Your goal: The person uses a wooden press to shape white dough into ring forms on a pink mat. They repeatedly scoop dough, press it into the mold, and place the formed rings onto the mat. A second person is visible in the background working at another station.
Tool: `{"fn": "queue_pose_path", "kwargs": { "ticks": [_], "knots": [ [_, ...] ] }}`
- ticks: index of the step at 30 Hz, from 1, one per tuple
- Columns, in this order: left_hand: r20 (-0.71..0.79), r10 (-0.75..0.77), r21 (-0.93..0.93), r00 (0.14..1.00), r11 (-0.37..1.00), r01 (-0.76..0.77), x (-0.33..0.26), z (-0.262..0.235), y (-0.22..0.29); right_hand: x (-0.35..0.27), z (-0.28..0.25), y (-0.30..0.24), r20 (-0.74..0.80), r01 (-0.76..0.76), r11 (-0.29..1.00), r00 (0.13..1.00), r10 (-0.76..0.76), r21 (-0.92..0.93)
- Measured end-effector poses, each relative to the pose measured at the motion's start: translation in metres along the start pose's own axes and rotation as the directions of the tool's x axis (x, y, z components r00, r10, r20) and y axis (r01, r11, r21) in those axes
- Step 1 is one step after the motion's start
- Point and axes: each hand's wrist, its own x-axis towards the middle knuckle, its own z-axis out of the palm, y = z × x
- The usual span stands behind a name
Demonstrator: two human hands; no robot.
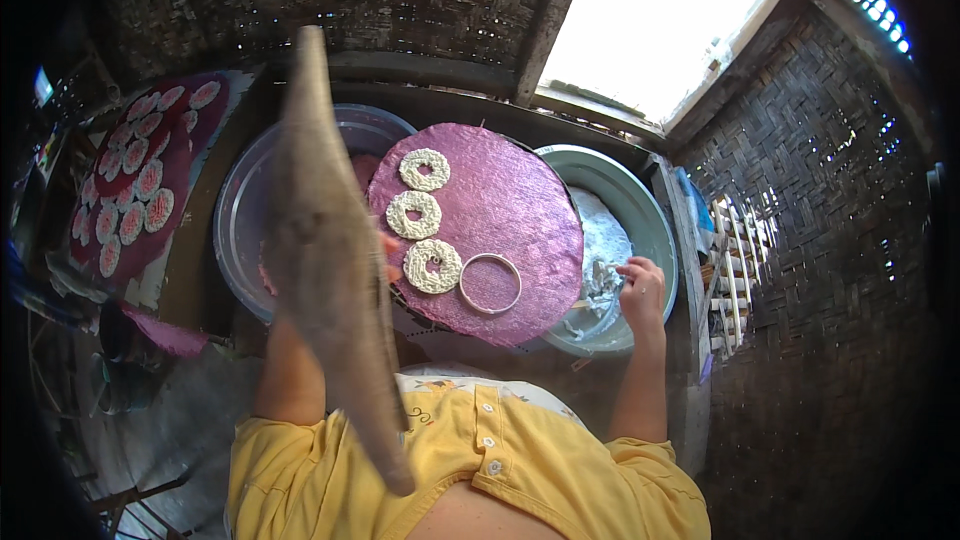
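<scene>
My right hand [643, 285] is over the green basin [655, 230], its fingers drawn together beside a lump of wet white dough [602, 282]. What the fingertips pinch is too small to make out. My left hand [390, 252] shows only a few fingers at the left edge of a round, pink-covered board [500, 180]; a long brown wooden-looking piece [325, 210], close up and blurred, hides the rest. Three pale dough rings with rough strands, a far one [424, 153], a middle one [394, 215] and a near one [447, 278], lie along the board's left side. Beside the nearest rests a thin white hoop [490, 256].
A large greyish plastic basin [235, 230] stands under the board's left side. Farther left, several pink-and-white rounds [150, 180] lie on a dark red sheet. A woven wall [820, 240] and a bright window opening [650, 20] bound the right and far sides.
</scene>
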Motion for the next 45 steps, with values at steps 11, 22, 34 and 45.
{"fn": "queue_pose_path", "kwargs": {
  "ticks": [11, 22, 34, 45],
  "knots": [
    [0.105, 0.111, 0.849, 0.988, 0.508, -0.147, 0.081, 0.093, -0.042, -0.035, -0.046, -0.086, 0.511, -0.606, 0.045, 0.625, -0.59, 0.794],
    [0.068, 0.124, -0.971, 0.99, 0.235, 0.038, 0.148, 0.059, -0.068, 0.0, -0.05, -0.05, 0.636, -0.879, 0.078, 0.277, -0.721, 0.471],
    [-0.178, 0.029, -0.971, 0.984, 0.159, -0.181, 0.128, 0.069, -0.143, 0.029, -0.044, -0.032, 0.868, -0.826, 0.388, 0.222, -0.444, 0.41],
    [-0.231, 0.052, -0.942, 0.971, 0.238, -0.237, 0.138, 0.026, -0.137, 0.044, -0.019, -0.064, 0.82, -0.691, 0.443, 0.456, -0.347, 0.572]
  ]
}}
